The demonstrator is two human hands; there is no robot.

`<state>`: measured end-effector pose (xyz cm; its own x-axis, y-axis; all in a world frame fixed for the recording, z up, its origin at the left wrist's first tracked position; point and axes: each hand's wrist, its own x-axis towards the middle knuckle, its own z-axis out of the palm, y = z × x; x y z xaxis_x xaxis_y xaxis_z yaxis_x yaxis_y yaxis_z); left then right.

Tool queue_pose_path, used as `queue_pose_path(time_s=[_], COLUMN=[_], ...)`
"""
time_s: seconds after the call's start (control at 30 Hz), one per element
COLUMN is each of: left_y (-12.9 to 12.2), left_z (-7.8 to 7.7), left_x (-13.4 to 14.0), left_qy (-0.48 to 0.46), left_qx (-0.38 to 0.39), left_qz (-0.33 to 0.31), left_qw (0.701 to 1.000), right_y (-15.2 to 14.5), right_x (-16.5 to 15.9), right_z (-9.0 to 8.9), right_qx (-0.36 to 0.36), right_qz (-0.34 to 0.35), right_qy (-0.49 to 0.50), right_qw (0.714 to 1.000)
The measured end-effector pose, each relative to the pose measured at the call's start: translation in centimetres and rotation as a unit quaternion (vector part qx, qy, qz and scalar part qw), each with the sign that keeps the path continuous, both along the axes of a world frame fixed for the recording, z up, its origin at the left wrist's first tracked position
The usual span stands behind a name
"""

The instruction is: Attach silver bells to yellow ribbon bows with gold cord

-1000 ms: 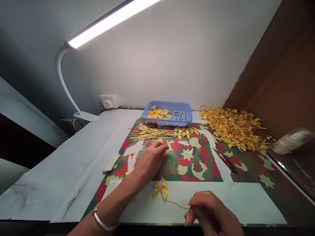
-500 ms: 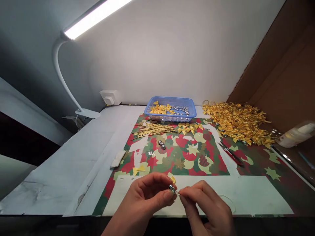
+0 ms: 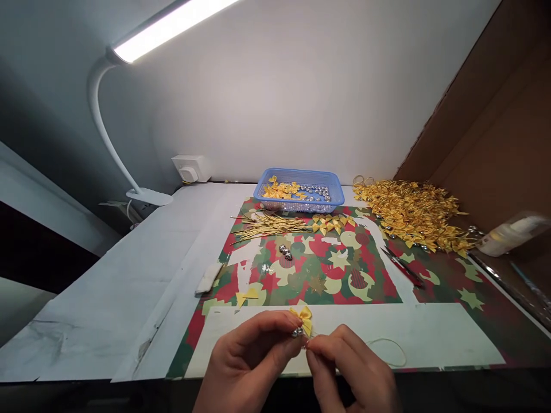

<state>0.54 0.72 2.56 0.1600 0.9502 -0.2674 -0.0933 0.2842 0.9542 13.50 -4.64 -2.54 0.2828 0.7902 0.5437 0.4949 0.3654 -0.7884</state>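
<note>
My left hand (image 3: 253,358) pinches small silver jingle bells (image 3: 297,332) between thumb and fingertips. Just beyond the bells, a yellow ribbon bow (image 3: 306,321) shows at those fingertips; how it is fixed to them is hidden. Close beside it, my right hand (image 3: 350,367) is closed in a pinch on a thin pale cord (image 3: 402,357), whose loop curves out over the white paper strip (image 3: 434,332). Both hands hover above the near edge of the table, fingertips almost touching.
Behind lie loose bells (image 3: 285,252), gold twisted cords (image 3: 271,225), yellow bows (image 3: 330,223) and a blue basket (image 3: 263,189) of bows and bells. Scissors (image 3: 404,268), a heap of gold bows (image 3: 413,215) and a bottle (image 3: 508,236) are right. A lamp (image 3: 101,115) stands left.
The yellow bow now shows more fully beyond my left fingertips. My right hand has shifted slightly left and down, and more of the cord loop shows to its right.
</note>
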Motion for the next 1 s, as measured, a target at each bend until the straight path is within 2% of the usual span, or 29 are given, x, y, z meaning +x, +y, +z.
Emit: queue_pose_path(time_s=[0.17,0.3,0.37,0.5,0.6,0.7,0.83,0.93,1.0], left_y=[-0.1,-0.2,-0.3,-0.6,-0.6,-0.3,-0.1,-0.1,-0.2], left_z=[-0.7,-0.7,-0.8,-1.0,-1.1,-1.4,-2.3,-2.8,-2.9], left_x=[-0.9,-1.1,-1.1,-1.0,-1.0,-1.0,-1.4,-1.7,-1.6], left_qy=[-0.008,-0.018,-0.03,-0.036,0.002,0.054,0.128,0.168,0.175], left_qx=[0.045,0.044,0.046,0.055,0.103,0.209,0.344,0.395,0.405], left_qz=[-0.063,-0.072,-0.079,-0.117,-0.138,-0.158,-0.19,-0.196,-0.197], left_qw=[0.997,0.996,0.995,0.991,0.985,0.964,0.911,0.882,0.876], right_y=[0.0,0.0,0.0,0.0,0.2,0.3,0.1,-0.1,-0.1], right_x=[-0.3,-0.4,-0.4,-0.5,-0.7,-0.9,-1.1,-1.0,-0.8], right_z=[0.0,-0.3,-0.6,-1.3,-1.5,-1.6,-1.4,-1.5,-1.5], right_qx=[-0.02,-0.036,-0.068,-0.184,-0.217,-0.206,-0.205,-0.192,-0.158], right_qz=[0.004,0.025,0.034,0.061,0.074,0.077,0.068,0.052,0.033], right_qy=[0.013,0.051,0.095,0.238,0.316,0.341,0.333,0.297,0.247], right_qw=[1.0,0.998,0.993,0.952,0.921,0.914,0.918,0.934,0.955])
